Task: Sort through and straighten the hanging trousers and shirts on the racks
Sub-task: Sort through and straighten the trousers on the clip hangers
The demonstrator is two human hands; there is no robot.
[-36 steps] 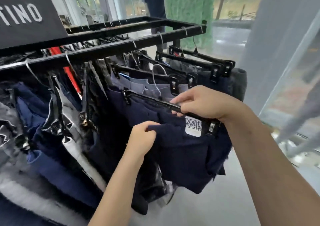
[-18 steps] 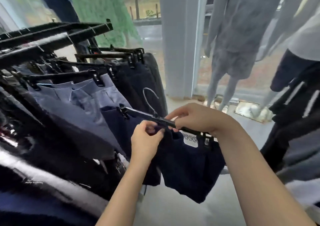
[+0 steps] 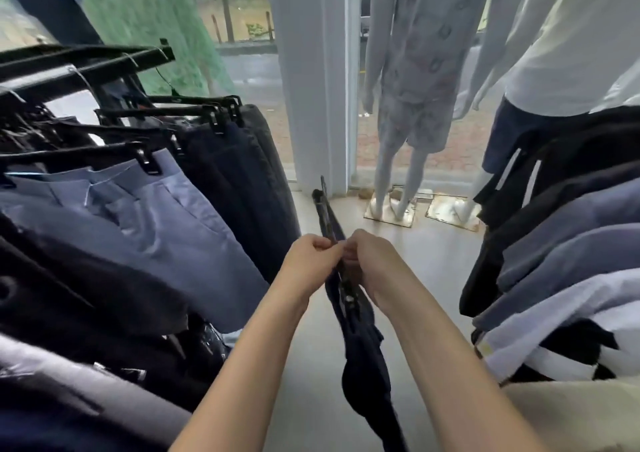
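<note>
Head view looks down an aisle between two racks. The left grip [image 3: 311, 257] and right grip [image 3: 372, 261] meet knuckle to knuckle at the middle of a black hanger [image 3: 325, 212]. Each has its fingers curled and pinching the bar. I cannot tell whether they also catch the waistband, since the fingertips are hidden.

The hanger is turned end-on to the camera, its far end pointing toward the window. Navy trousers [image 3: 363, 365] hang from it, folded thin, over the floor [image 3: 443, 261]. It is off the rail [image 3: 86, 60] and held out in the free space. That is probably so both sides of the cloth can be reached and the garment squared under its clips without crowding the neighbours.

On the left rail, blue trousers [image 3: 156, 216] and darker pairs hang by clip hangers, splayed at uneven angles. Shirts [image 3: 571, 244] sit packed close on the right rack. Two mannequins [image 3: 415, 88] stand by the glass. By my reading, the step in hand is re-seating the navy trousers so they can go back on the rail.
</note>
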